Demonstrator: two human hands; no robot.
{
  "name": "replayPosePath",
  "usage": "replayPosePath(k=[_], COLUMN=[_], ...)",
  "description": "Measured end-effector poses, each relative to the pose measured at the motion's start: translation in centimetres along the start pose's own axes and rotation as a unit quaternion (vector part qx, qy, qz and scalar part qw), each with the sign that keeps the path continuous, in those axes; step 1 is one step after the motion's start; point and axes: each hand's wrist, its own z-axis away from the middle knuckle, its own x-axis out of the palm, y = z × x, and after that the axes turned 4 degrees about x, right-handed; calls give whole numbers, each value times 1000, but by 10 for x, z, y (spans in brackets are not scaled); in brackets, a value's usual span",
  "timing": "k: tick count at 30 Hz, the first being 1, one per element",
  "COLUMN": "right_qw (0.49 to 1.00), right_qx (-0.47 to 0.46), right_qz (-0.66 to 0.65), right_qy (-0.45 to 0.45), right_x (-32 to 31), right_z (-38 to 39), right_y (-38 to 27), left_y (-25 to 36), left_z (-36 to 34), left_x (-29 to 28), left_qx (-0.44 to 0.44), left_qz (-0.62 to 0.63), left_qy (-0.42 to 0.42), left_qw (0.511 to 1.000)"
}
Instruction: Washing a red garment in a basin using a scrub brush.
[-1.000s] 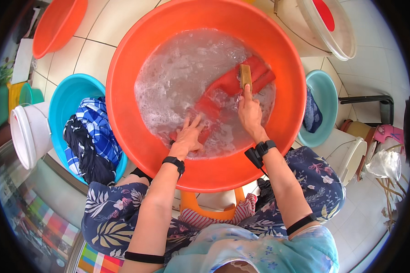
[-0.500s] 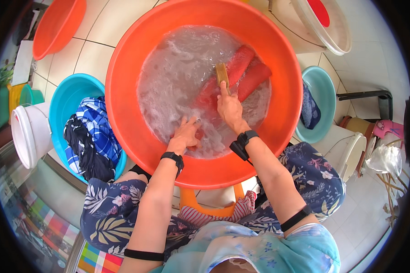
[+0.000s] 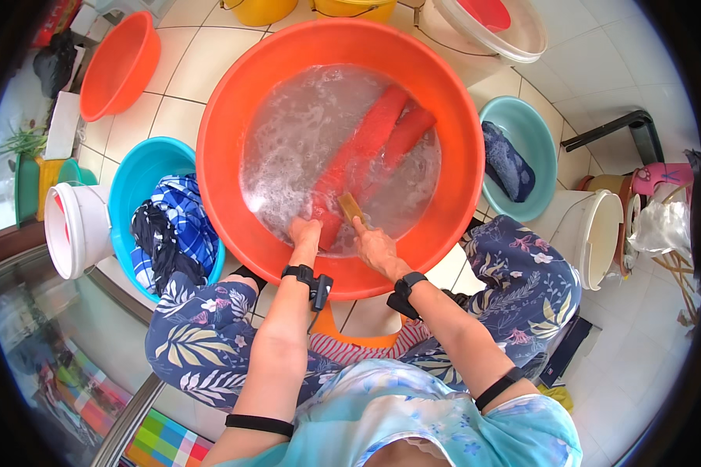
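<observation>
Tiled floor (image 3: pixel 210 47) carried our orange basin (image 3: pixel 234 101) of soapy water. Inside its near rim, our left hand (image 3: pixel 305 233) pinned the red cloth (image 3: pixel 366 148); our right hand (image 3: pixel 374 245) gripped a brush (image 3: pixel 350 207).

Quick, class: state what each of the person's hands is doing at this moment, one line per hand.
Left hand: closed on the red cloth in the soapy water of the orange basin.
Right hand: closed on a tan scrubbing brush against the cloth.

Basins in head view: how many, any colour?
4: large orange basin under both hands, blue basin of clothes to its left, small orange basin top left, teal basin on the right. Others may sit beyond the frame.
</observation>
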Motion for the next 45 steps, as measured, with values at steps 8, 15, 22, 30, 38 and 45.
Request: replayPosePath(k=[8, 15, 22, 30, 38, 45], right_qw=[967, 944, 876, 830, 814, 814], right_qx=[117, 100, 190, 191, 132, 119], right_qz=[-223, -292, -442, -523, -562, -565], right_qy=[49, 114, 21, 39, 64, 65], right_x=[-41, -28, -69, -87, -104, -101], right_z=[7, 7, 39, 45, 53, 61], right_y=[2, 26, 0, 12, 1, -9], left_y=[-34, -45, -26, 55, 113, 97], left_z=[-20, -9, -17, -2, 53, 94], left_x=[21, 21, -24, -103, -159, -157], left_qx=[-104, -177, -132, -34, 81, 257], left_qz=[236, 381, 416, 457, 449, 364], left_qy=[143, -80, -98, -132, -85, -132], left_qw=[956, 904, 895, 879, 886, 886])
